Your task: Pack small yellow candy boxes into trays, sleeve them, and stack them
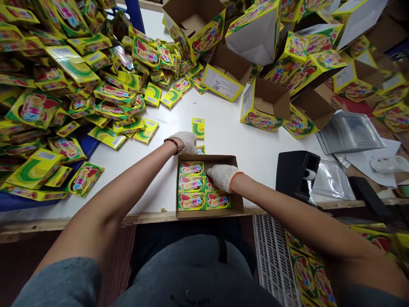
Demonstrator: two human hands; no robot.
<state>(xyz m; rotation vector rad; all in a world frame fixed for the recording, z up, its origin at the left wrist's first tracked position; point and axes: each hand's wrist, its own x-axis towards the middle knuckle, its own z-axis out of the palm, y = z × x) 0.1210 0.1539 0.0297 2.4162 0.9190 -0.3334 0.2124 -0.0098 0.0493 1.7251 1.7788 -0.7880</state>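
A shallow brown cardboard carton (210,216) lies at the table's front edge. It holds several small yellow-green TWINS boxes (191,201) in two columns, printed faces up. My right hand (221,177), in a white knit glove with an orange cuff, reaches inside with fingers together on a TWINS box (209,184) in the right column, covering part of it. Just beyond the carton's far wall, my gloved left hand (186,142) has its fingers curled down at another TWINS box (200,149); the fingertips are hidden. Behind it lies a single small box (198,128), barcode up.
Many loose TWINS boxes (115,94) are heaped on the left. Opened display cartons (265,104) crowd the back and right. A black tape dispenser (292,175) and clear plastic sheets (349,132) lie at right. A white plastic crate (275,251) stands below the table edge.
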